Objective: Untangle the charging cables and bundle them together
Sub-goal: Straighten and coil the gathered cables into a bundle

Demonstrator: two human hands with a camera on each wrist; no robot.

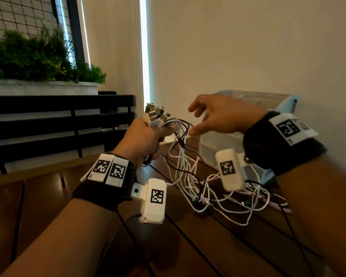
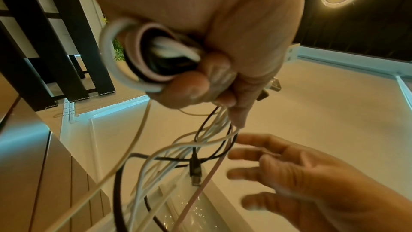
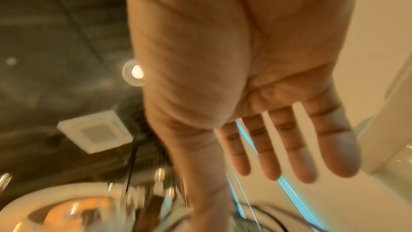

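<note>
A bunch of white, black and pink charging cables (image 2: 156, 55) is gripped by the left hand (image 2: 223, 41); the open-fingered right hand (image 2: 312, 179) is held just below them.

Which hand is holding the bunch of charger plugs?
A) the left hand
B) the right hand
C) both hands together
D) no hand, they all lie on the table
A: the left hand has its fingers curled round the cables, with the plugs sticking up out of its fist, while the right hand is spread open beside them and holds nothing.
</note>
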